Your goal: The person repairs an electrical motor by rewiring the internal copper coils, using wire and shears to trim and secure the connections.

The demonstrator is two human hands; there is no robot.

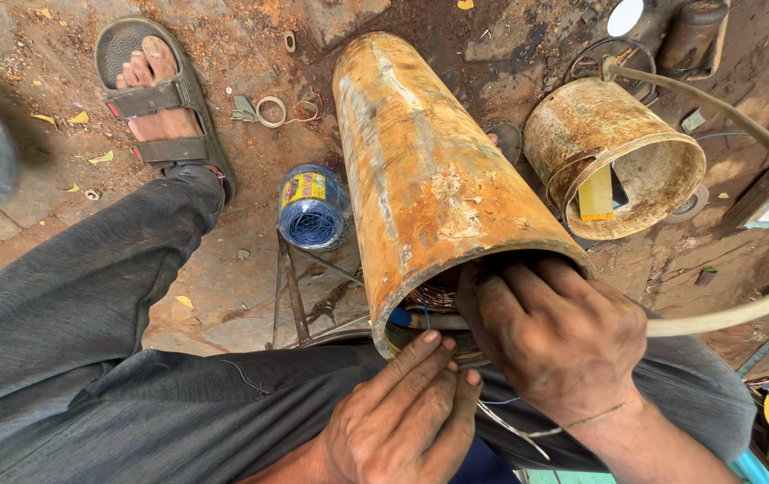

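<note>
Dirty workshop floor (pixel 62 179) fills the head view, stained concrete with scraps and bits of wire lying about. Long rusty steel cylinder (pixel 420 179) lies slanted across the person's lap, open mouth turned toward them so both hands can get at the copper windings (pixel 429 298) showing just inside the rim. Right hand (pixel 555 336) has its fingers hooked over the lower edge and curled inside — grip closed on something within, exactly what is hidden. Left hand (pixel 407 408) presses fingertips to the rim, narrow pinch, seemingly on the thin blue thread (pixel 426 314) running into the opening, not certain. Spool of blue thread (pixel 311 206) stands on the floor just beside the cylinder, within reach for feeding. Rusty open can (pixel 613 157) sits off to the right, a yellow slip inside. Sandalled foot (pixel 156 99) braced ahead — leg stretched under the cylinder as support.
</note>
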